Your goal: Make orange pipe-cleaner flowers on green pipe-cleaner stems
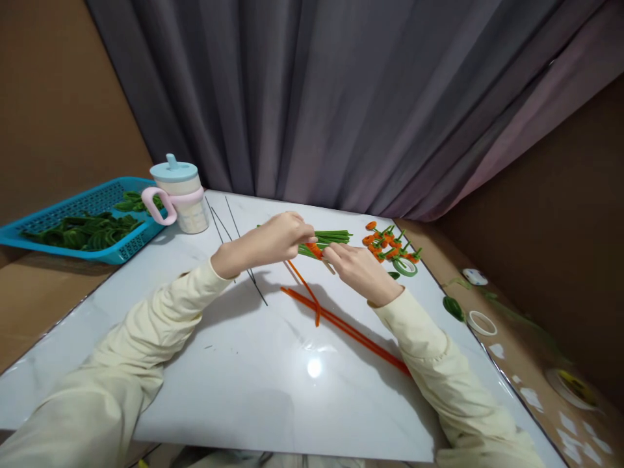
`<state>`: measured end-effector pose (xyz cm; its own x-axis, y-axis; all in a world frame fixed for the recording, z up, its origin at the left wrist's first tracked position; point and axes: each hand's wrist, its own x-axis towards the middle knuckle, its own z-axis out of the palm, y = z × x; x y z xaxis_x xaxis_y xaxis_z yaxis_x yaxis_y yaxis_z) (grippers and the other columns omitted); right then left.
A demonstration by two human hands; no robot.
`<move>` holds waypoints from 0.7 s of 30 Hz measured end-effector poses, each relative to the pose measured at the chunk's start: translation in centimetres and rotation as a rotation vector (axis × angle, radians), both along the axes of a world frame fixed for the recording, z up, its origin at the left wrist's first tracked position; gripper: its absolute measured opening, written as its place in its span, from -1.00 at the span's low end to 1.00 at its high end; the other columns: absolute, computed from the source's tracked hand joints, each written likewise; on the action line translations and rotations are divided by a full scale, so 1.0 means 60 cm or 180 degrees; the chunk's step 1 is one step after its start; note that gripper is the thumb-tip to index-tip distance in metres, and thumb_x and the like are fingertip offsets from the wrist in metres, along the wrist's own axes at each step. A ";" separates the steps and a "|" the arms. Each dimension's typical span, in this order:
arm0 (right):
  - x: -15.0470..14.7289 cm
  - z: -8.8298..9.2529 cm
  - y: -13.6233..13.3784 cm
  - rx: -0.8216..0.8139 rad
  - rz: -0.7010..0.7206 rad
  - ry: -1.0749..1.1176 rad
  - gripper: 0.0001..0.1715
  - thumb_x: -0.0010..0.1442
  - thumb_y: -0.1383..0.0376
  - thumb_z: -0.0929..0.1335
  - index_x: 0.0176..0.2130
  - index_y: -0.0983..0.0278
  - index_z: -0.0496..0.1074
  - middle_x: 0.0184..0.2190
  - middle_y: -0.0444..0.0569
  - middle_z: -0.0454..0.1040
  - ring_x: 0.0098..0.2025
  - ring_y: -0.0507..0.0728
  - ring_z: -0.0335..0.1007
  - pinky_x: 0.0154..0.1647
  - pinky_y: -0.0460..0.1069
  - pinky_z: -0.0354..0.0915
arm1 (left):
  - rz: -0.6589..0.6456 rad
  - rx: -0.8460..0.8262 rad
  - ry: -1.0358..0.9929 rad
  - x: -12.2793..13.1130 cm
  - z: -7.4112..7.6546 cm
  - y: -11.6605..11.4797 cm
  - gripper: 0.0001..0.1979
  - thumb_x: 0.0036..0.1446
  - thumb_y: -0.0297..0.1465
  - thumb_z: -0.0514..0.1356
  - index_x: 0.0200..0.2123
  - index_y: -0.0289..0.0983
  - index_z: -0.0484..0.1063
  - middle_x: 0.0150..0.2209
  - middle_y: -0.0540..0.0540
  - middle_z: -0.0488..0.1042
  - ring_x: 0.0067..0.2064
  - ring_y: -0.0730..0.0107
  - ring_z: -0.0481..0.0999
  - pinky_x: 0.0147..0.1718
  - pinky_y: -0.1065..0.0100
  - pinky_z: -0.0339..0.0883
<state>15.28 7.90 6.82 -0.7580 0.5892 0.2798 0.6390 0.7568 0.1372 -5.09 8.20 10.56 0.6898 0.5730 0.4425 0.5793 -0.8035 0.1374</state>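
Note:
Over the middle of the table, my left hand [285,237] is closed on an orange pipe cleaner [314,249] that looks coiled round a thin, light stick [330,268]. Pinched fingers of my right hand [353,265] grip the other end of the coil. A loose orange tail hangs down from it toward the tabletop. Below the hands lie long straight orange pipe cleaners [351,331]. Just behind them is a bundle of green pipe cleaners [334,236], partly hidden by my hands. My fingertips cover part of the coil.
Small orange flowers with green stems [383,242] lie at the right beside a roll of green tape [405,267]. Thin dark wires [238,237] are at the left. A lidded tumbler [188,195] stands near a blue basket [112,255] of green leaves. A white ring [481,323] lies past the right edge.

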 end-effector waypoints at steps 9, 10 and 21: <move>0.012 0.016 -0.041 -0.2289 0.0940 0.2441 -0.73 0.29 0.23 0.18 -0.42 0.26 0.25 -0.66 -0.22 0.24 -0.64 -0.05 0.18 -0.59 -0.14 0.11 | -0.0731 -0.2753 -0.1615 -0.008 -0.003 0.020 -0.60 0.09 -0.14 0.15 -0.59 -0.34 0.32 -0.64 0.05 0.19 -0.54 0.52 0.23 -0.55 0.48 0.09; 0.012 0.009 -0.049 -0.2663 0.0837 0.2735 -0.72 0.28 0.20 0.20 -0.42 0.26 0.25 -0.66 -0.22 0.24 -0.65 -0.05 0.20 -0.61 -0.14 0.11 | -0.0781 -0.2838 -0.1676 -0.002 -0.009 0.020 -0.59 0.09 -0.13 0.15 -0.61 -0.33 0.30 -0.64 0.05 0.18 -0.52 0.50 0.25 -0.52 0.47 0.12; 0.017 -0.033 -0.110 -0.5405 0.0721 0.4294 -0.75 0.16 0.22 0.35 -0.42 0.31 0.25 -0.55 -0.13 0.46 -0.56 0.02 0.43 -0.45 -0.04 0.36 | -0.0801 -0.1775 -0.1203 0.021 0.008 -0.031 -0.72 0.20 -0.29 0.05 -0.42 -0.33 0.43 -0.56 -0.01 0.33 -0.51 0.49 0.29 -0.48 0.44 0.18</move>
